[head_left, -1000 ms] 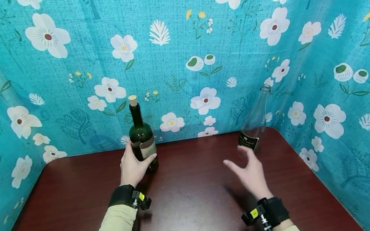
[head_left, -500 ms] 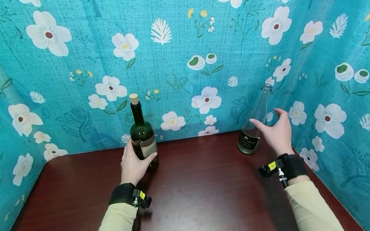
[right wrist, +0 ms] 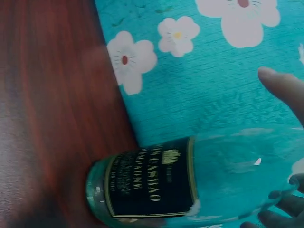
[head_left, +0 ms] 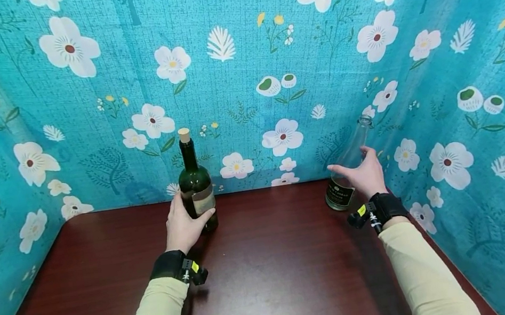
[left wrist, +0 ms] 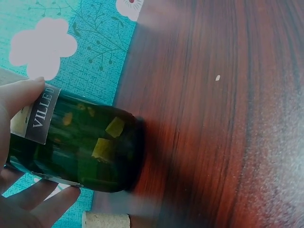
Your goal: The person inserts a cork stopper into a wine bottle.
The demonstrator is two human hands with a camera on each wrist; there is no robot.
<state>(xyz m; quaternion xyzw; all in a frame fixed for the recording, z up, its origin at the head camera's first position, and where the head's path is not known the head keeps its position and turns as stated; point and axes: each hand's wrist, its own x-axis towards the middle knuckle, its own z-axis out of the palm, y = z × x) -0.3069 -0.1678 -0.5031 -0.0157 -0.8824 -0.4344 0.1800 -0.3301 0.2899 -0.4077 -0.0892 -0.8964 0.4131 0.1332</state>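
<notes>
In the head view my left hand (head_left: pixel 181 226) grips a dark green wine bottle (head_left: pixel 194 177) that stands upright at the table's back edge. A cork stopper (head_left: pixel 183 135) sits in its mouth. The left wrist view shows thumb and fingers on opposite sides of the green glass (left wrist: pixel 71 137), near its label. At the back right stands a clear champagne bottle (head_left: pixel 339 195) with a black label (right wrist: pixel 152 180) and an uncovered mouth. Around its body, my right hand (head_left: pixel 367 173) is spread; the thumb (right wrist: pixel 282 88) stands apart from the glass, the fingers lie on the far side.
Both bottles stand on a dark red wooden table (head_left: pixel 258 264). A loose cork (left wrist: pixel 107 220) shows beyond the green bottle in the left wrist view. A blue flowered curtain (head_left: pixel 231 74) hangs close behind and along the sides.
My right hand has moved up and right, then slightly back left, to surround the clear bottle. The left hand keeps its hold on the green bottle, without visible movement.
</notes>
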